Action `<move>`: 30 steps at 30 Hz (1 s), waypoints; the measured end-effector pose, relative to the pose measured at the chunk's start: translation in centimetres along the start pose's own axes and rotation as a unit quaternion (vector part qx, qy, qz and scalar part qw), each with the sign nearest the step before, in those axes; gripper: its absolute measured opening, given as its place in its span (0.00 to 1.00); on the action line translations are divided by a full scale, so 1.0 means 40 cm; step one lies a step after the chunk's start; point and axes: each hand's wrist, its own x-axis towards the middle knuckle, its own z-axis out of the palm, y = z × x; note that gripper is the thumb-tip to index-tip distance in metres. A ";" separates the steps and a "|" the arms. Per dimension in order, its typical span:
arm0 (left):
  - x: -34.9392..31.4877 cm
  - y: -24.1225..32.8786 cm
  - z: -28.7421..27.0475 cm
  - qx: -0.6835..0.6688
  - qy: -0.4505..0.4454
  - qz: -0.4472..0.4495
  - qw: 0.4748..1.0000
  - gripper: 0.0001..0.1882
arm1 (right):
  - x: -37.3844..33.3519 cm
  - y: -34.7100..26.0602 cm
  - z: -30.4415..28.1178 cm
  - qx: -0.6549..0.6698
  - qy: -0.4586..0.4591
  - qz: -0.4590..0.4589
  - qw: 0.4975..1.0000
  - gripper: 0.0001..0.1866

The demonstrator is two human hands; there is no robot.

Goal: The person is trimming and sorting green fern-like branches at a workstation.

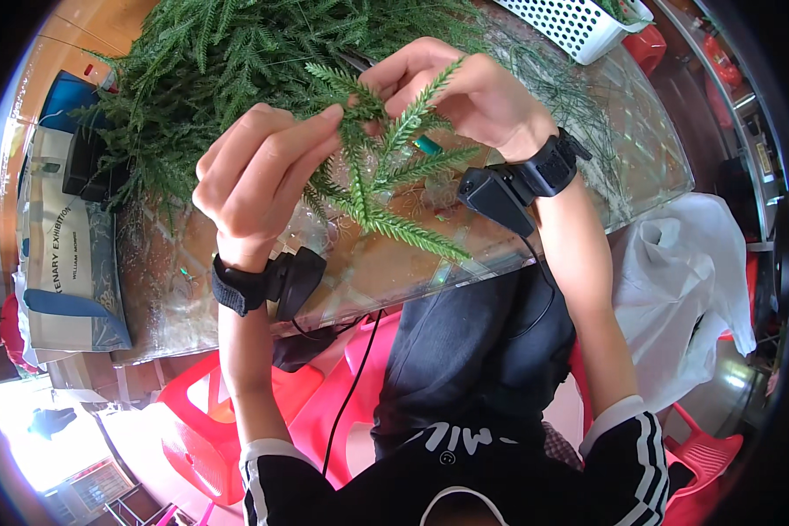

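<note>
Both hands meet over the table (188, 302), working at one green sprig (359, 197) made of several needle-covered branches. The left hand (259, 175) pinches it near its top: the tips of thumb and forefinger are pressed together with almost no gap, while the other fingers curl loosely beneath them. The right hand (473, 96) comes in from the other side, thumb and forefinger bent toward each other and closed on the upper stems, just beside the left fingertips. Its remaining fingers are folded in toward the palm, partly hidden, so how tightly they curl I cannot tell.

A dark pointed tip (355, 61) shows by the right forefinger (whether the hand grips it or it lies behind, I cannot tell). A small teal piece (427, 145) shows below the right hand, behind the sprig; what it belongs to is unclear.

The sprig hangs from the fingers, its branches spreading downward, the longest reaching toward the table's near edge. Beyond the hands lies a large heap of similar greenery (228, 70), with loose needles scattered to its right, near a white perforated basket (570, 31).
</note>
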 end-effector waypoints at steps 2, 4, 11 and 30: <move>0.000 -0.009 0.007 -0.010 0.017 0.018 1.000 0.12 | -0.001 -0.004 -0.002 -0.035 0.005 0.011 0.999 0.16; -0.002 -0.013 0.009 -0.015 0.024 0.028 0.999 0.12 | 0.001 -0.010 -0.001 -0.053 0.008 0.016 0.998 0.17; -0.004 -0.017 0.007 -0.007 0.020 0.010 1.000 0.11 | 0.013 -0.035 0.007 -0.241 -0.064 -0.015 0.968 0.14; -0.006 -0.038 0.013 -0.369 -0.014 -0.535 0.760 0.08 | 0.029 0.035 0.067 -0.514 0.119 -0.261 0.808 0.09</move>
